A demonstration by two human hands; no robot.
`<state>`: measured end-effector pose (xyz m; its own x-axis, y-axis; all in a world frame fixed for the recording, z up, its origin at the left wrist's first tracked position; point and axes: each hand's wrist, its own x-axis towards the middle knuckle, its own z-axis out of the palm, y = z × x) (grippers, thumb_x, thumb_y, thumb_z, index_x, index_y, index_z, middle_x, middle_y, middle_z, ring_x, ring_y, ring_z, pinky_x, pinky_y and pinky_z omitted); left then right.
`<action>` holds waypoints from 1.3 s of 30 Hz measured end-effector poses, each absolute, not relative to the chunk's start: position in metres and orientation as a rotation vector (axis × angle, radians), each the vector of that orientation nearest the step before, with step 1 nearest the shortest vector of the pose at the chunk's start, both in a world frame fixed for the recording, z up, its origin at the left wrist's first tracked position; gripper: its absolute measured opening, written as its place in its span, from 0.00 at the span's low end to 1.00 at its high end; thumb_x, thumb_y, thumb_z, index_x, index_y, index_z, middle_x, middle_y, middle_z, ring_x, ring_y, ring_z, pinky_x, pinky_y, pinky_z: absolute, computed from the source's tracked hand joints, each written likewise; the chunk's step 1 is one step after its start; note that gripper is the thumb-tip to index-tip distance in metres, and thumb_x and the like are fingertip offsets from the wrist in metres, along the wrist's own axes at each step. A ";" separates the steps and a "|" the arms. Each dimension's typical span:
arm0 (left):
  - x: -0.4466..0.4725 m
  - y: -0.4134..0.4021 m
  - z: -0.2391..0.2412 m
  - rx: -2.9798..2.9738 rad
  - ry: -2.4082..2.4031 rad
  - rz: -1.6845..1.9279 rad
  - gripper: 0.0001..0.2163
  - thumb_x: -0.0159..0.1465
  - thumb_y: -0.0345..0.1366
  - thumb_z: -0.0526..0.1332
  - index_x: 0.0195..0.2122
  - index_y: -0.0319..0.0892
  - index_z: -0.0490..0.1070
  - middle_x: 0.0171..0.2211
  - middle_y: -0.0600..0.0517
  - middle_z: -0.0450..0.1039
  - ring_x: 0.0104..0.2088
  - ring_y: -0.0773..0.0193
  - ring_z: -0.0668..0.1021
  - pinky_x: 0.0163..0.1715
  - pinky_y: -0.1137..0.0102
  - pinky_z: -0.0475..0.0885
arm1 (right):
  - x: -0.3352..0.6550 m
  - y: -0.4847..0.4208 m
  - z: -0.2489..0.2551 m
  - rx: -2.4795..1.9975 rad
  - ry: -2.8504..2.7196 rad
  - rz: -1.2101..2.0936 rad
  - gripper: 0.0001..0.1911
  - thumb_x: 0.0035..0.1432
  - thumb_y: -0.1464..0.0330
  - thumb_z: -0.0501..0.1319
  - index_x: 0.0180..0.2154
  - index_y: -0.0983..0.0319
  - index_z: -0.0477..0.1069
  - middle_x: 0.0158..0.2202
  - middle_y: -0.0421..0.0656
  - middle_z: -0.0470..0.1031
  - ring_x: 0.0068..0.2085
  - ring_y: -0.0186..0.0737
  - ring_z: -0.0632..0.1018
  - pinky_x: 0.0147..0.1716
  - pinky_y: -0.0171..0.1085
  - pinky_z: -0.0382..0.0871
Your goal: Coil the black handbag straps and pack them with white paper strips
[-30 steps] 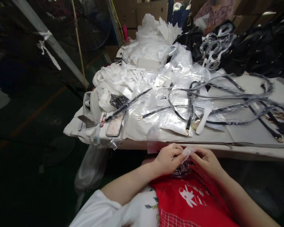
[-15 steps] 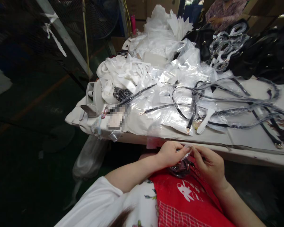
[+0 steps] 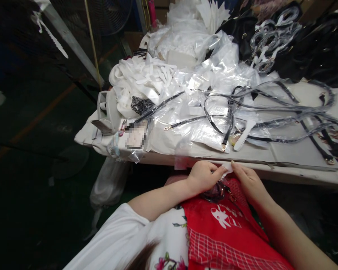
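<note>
Close to my apron, my left hand (image 3: 204, 176) is closed, its thumb and fingers pinching a white toothed strip (image 3: 227, 167). My right hand (image 3: 249, 182) pinches the other part of this strip at its fingertips. Just under my left hand sits a coiled dark strap in clear plastic (image 3: 215, 193), with a gold-coloured clasp (image 3: 229, 192) at its right side. How the strip passes round the coil is hidden by my left fingers.
Long black straps in clear wrap (image 3: 270, 107) sprawl over the table (image 3: 281, 153). A loose toothed strip (image 3: 245, 135) lies near the front edge. White strips (image 3: 142, 78) heap at left beside a tape dispenser (image 3: 105, 112). Wrapped coils (image 3: 270, 41) and black bags (image 3: 321, 52) lie behind.
My right hand has drawn slightly away from my left, and more of the white strip shows between them. The view has tilted a little downward.
</note>
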<state>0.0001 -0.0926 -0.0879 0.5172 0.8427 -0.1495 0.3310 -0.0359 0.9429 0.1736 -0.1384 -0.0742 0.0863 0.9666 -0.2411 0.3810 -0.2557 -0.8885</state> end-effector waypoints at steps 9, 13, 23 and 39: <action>-0.001 -0.091 -0.090 1.690 1.082 0.499 0.28 0.65 0.54 0.53 0.15 0.38 0.68 0.13 0.55 0.58 0.18 0.71 0.60 0.21 0.70 0.50 | 0.166 -0.136 -0.086 -1.443 -0.715 1.595 0.23 0.55 0.48 0.60 0.30 0.63 0.75 0.28 0.47 0.77 0.27 0.42 0.76 0.30 0.39 0.72; -0.001 -0.090 -0.089 1.721 1.071 0.436 0.30 0.65 0.56 0.51 0.14 0.38 0.63 0.13 0.56 0.55 0.17 0.72 0.59 0.20 0.69 0.48 | 0.174 -0.137 -0.084 -1.575 -0.941 1.545 0.16 0.53 0.57 0.67 0.35 0.64 0.76 0.27 0.43 0.77 0.28 0.37 0.75 0.30 0.34 0.70; 0.003 -0.092 -0.095 1.822 1.075 0.510 0.14 0.70 0.38 0.44 0.38 0.39 0.65 0.30 0.48 0.72 0.30 0.62 0.73 0.31 0.69 0.63 | 0.165 -0.146 -0.064 -1.579 -2.055 -0.215 0.05 0.62 0.72 0.58 0.35 0.63 0.73 0.29 0.42 0.77 0.28 0.37 0.76 0.31 0.35 0.64; 0.002 -0.069 -0.093 1.655 1.051 0.504 0.14 0.69 0.38 0.45 0.36 0.39 0.68 0.33 0.49 0.73 0.35 0.63 0.74 0.39 0.70 0.67 | 0.170 -0.130 -0.061 -1.667 -1.817 0.611 0.14 0.63 0.61 0.56 0.31 0.60 0.75 0.28 0.41 0.77 0.29 0.38 0.76 0.29 0.35 0.66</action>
<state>0.0019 -0.0693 -0.0928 0.5233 0.8341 -0.1742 0.3865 -0.0502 0.9209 0.1698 -0.1297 -0.0612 -0.0392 0.9924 0.1165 0.7201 0.1089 -0.6853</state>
